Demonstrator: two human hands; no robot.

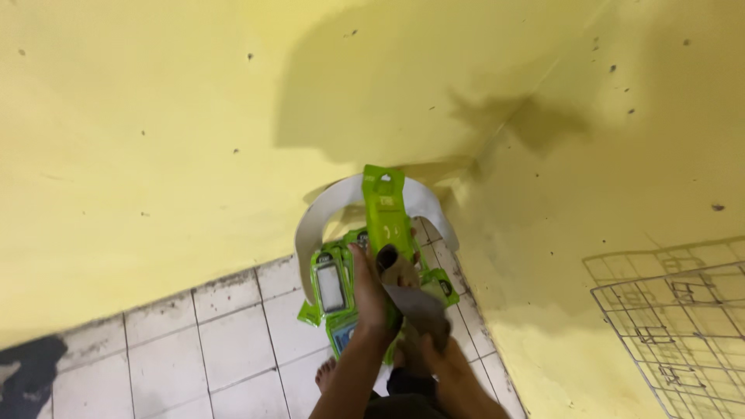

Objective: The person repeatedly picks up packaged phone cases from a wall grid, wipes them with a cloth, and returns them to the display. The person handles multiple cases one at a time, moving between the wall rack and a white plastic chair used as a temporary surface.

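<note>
Left hand (370, 289): fingers pressed together and wrapped round the lower part of a long green packet (386, 213), thumb on its near face. The packet stands upright, its hang-hole end topmost, likely so the printed front can be seen from above.

Right hand (415, 318): lower and closer to the body, fingers curled over a grey cloth (419, 304) that rests against the packet's bottom edge. Whether those fingers pinch the cloth or only lie across it cannot be told; the cloth hides them.

Behind the packet, more green packets (332, 285) lie heaped on a white plastic chair (310, 233). Some show a pale clear window on the front. The chair is pushed into the corner where two yellow walls (155, 116) meet, which keeps the heap from sliding off.

Below, a pale tiled floor (225, 341) with dark grout lines; a bare foot (326, 375) shows by the chair. A wire rack (675, 326) leans on the right-hand wall, well apart from the hands.
</note>
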